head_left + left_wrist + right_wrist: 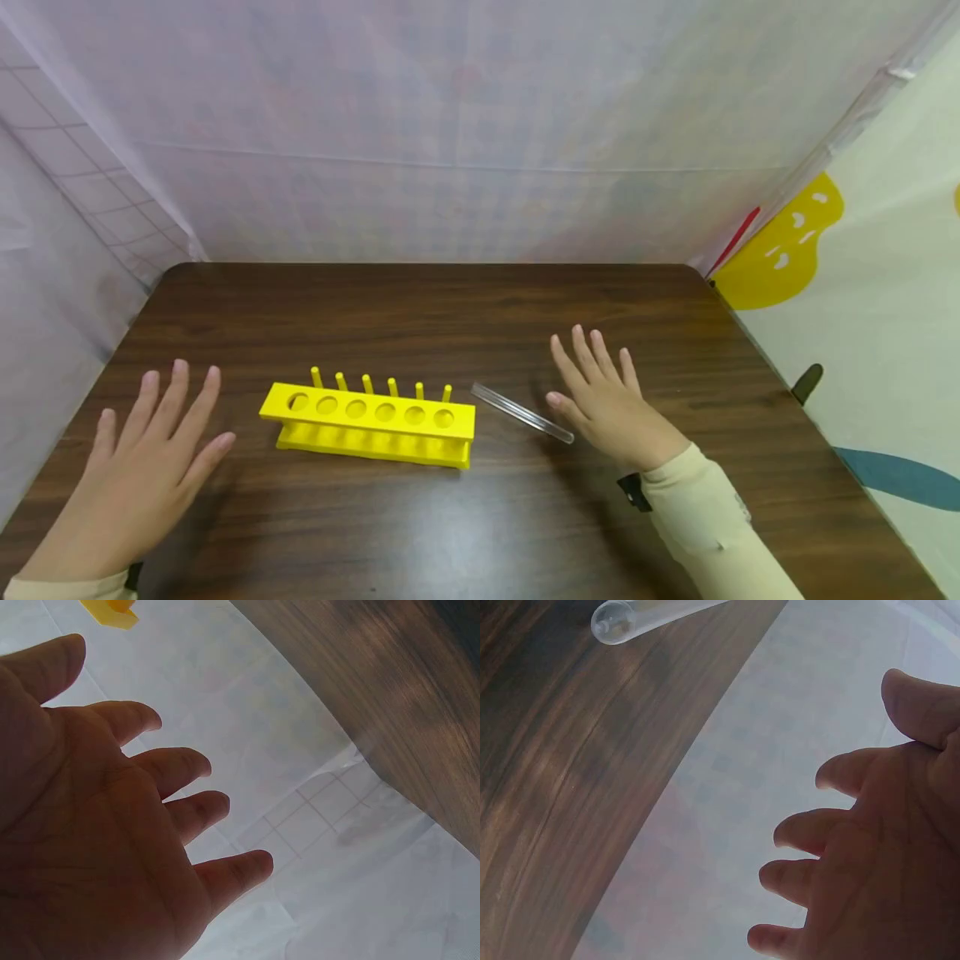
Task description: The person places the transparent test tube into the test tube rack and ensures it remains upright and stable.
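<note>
A yellow test tube rack [375, 410] stands left of the middle of the table, with a row of round holes on top and a row of pegs behind. To its right lies a clear test tube [522, 412], slanting toward the front right; its rounded end shows in the right wrist view [615, 622]. My left hand [153, 458] hovers left of the rack, fingers spread and holding nothing. Just right of the tube, my right hand [607, 408] is held with fingers extended, its thumb nearest the tube. A corner of the rack [111, 613] appears in the left wrist view.
The dark wood table [450, 317] has rounded far corners. Behind it hangs a pale translucent curtain [465, 125], and another covers the left side. A white cloth with printed yellow and blue shapes [780, 250] runs along the right edge.
</note>
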`<state>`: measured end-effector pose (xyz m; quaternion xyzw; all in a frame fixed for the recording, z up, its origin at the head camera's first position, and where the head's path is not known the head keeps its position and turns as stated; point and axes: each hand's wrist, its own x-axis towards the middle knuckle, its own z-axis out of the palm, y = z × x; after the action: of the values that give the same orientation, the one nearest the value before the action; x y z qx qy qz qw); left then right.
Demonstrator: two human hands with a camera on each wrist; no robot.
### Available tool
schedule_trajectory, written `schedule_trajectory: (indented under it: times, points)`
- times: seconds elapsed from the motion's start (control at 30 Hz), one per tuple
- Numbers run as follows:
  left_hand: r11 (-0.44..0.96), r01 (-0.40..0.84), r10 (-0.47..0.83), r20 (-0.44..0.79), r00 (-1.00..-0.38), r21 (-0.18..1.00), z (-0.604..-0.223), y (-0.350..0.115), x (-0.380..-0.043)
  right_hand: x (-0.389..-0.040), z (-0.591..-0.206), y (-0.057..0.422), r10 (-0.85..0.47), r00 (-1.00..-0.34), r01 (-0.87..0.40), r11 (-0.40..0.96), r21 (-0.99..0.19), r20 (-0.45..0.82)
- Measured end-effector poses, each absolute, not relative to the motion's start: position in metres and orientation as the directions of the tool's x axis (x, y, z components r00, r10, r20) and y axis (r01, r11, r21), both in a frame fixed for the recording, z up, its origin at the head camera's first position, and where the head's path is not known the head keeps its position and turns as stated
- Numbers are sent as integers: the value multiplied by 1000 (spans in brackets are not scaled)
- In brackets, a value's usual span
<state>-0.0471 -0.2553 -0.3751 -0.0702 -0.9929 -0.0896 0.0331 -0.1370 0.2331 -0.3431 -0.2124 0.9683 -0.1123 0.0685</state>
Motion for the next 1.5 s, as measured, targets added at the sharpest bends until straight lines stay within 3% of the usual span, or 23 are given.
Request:
schedule_trajectory:
  times: [0.37,1.03,1.5]
  points:
    - [976,138,130,58,-990,169,-373,-255,-48,-139,-343,226,-452,-888,-418,870,-261,-85]
    - [963,192,169,128,-977,190,-375,-252,-52,-140,-351,211,-494,-863,-458,855,-244,-108]
    - [942,260,215,212,-953,213,-370,-240,-61,-149,-354,195,-559,-829,-554,824,-117,-9]
